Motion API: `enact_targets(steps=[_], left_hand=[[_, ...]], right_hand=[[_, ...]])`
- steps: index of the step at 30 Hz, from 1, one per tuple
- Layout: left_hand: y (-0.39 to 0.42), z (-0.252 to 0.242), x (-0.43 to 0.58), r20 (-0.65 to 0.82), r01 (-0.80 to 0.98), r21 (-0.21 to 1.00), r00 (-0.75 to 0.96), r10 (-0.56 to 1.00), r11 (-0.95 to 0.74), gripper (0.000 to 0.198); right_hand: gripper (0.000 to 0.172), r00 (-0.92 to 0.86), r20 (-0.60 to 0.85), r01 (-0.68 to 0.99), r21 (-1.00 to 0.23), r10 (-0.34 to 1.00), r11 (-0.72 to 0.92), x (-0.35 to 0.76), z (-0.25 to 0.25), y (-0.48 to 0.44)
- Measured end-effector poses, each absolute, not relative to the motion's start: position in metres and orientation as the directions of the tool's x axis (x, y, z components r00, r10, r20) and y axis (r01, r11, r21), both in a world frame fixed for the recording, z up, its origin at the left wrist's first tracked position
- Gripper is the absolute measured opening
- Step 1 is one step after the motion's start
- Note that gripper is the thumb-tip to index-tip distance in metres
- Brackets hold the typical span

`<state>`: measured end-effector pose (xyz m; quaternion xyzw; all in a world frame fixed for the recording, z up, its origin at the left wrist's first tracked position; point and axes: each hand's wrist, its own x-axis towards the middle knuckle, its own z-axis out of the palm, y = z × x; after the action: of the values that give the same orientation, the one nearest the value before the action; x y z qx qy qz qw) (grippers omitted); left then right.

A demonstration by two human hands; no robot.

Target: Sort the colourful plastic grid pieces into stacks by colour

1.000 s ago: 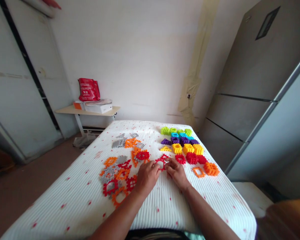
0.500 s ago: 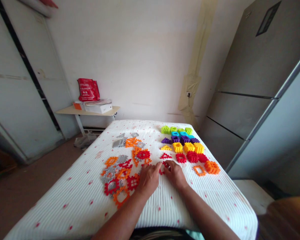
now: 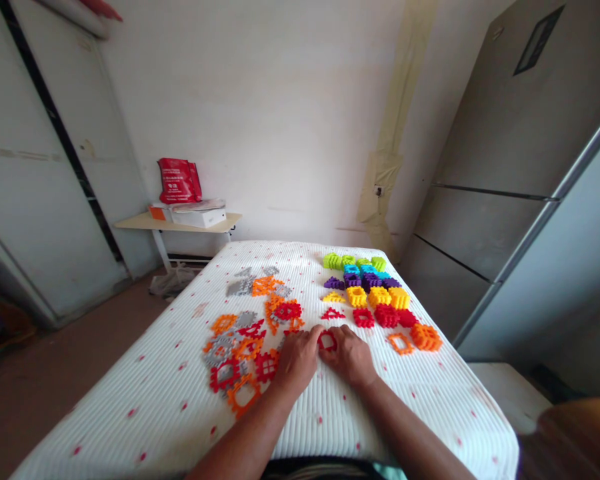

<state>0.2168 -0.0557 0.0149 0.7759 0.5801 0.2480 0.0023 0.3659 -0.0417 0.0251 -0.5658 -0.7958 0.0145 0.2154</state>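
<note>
A red square frame-shaped building piece (image 3: 327, 341) with an open middle is held low over the quilted cover, between both hands. My left hand (image 3: 299, 359) pinches at its left edge with curled fingers. From the other side, the fingers of my right hand (image 3: 353, 355) are closed on the same piece. Just beyond them a red triangular piece (image 3: 333, 313) lies flat, with a red square piece (image 3: 363, 318) to its right. Loose red, orange and grey pieces (image 3: 249, 347) lie in a heap left of my left hand, partly hidden by it.
Rows of pieces sorted by colour stand at right: green (image 3: 332, 261), purple (image 3: 371, 283), yellow (image 3: 379, 296), red (image 3: 387, 315) and orange (image 3: 426, 337). More grey pieces (image 3: 240, 288) lie at the far left. A refrigerator (image 3: 485, 213) is beyond the right edge, a small table (image 3: 145, 221) behind left.
The red square piece has turned so its open middle faces me between the hands. My right hand has shifted slightly right and closer; the sorted rows are unchanged.
</note>
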Motion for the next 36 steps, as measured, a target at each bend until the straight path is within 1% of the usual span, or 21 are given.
enact_targets(steps=[2, 4, 5, 7, 9, 11, 14, 21, 30, 33, 36], left_hand=[[-0.055, 0.014, 0.215, 0.391, 0.873, 0.364, 0.172, 0.904, -0.324, 0.049], [-0.054, 0.014, 0.214, 0.4, 0.854, 0.413, 0.143, 0.905, -0.317, 0.047], [-0.054, 0.013, 0.213, 0.401, 0.853, 0.417, 0.138, 0.906, -0.315, 0.045], [-0.054, 0.013, 0.214, 0.386, 0.867, 0.384, 0.161, 0.908, -0.317, 0.04], [-0.054, 0.014, 0.214, 0.363, 0.884, 0.329, 0.205, 0.909, -0.331, 0.035], [-0.054, 0.015, 0.215, 0.349, 0.892, 0.294, 0.236, 0.907, -0.345, 0.032], [-0.054, 0.015, 0.216, 0.347, 0.89, 0.295, 0.239, 0.907, -0.347, 0.031], [-0.054, 0.016, 0.215, 0.333, 0.888, 0.3, 0.244, 0.911, -0.348, 0.031], [-0.054, 0.016, 0.215, 0.365, 0.874, 0.324, 0.238, 0.9, -0.362, 0.03], [-0.055, 0.016, 0.214, 0.372, 0.864, 0.352, 0.225, 0.901, -0.361, 0.032], [-0.055, 0.017, 0.214, 0.403, 0.836, 0.412, 0.189, 0.895, -0.362, 0.033]], right_hand=[[0.024, -0.27, 0.36, 0.878, -0.288, 0.893, 0.382, 0.372, 0.023, -0.036], [0.027, -0.219, 0.439, 0.881, -0.296, 0.871, 0.37, 0.381, 0.023, -0.029], [0.029, -0.169, 0.486, 0.893, -0.292, 0.858, 0.342, 0.387, 0.024, -0.024], [0.032, -0.057, 0.553, 0.927, -0.28, 0.831, 0.25, 0.4, 0.029, -0.016], [0.031, 0.028, 0.553, 0.953, -0.266, 0.833, 0.145, 0.411, 0.034, -0.01], [0.028, 0.081, 0.504, 0.966, -0.253, 0.86, 0.057, 0.419, 0.038, -0.006], [0.025, 0.117, 0.444, 0.967, -0.253, 0.888, -0.001, 0.422, 0.039, -0.003], [0.018, 0.117, 0.42, 0.944, -0.329, 0.9, 0.031, 0.419, 0.035, 0.0], [0.023, 0.101, 0.389, 0.968, -0.251, 0.916, 0.0, 0.418, 0.031, 0.001], [0.026, 0.079, 0.424, 0.97, -0.24, 0.902, 0.028, 0.417, 0.031, 0.0], [0.027, 0.038, 0.52, 0.965, -0.24, 0.853, 0.103, 0.415, 0.032, -0.002]])
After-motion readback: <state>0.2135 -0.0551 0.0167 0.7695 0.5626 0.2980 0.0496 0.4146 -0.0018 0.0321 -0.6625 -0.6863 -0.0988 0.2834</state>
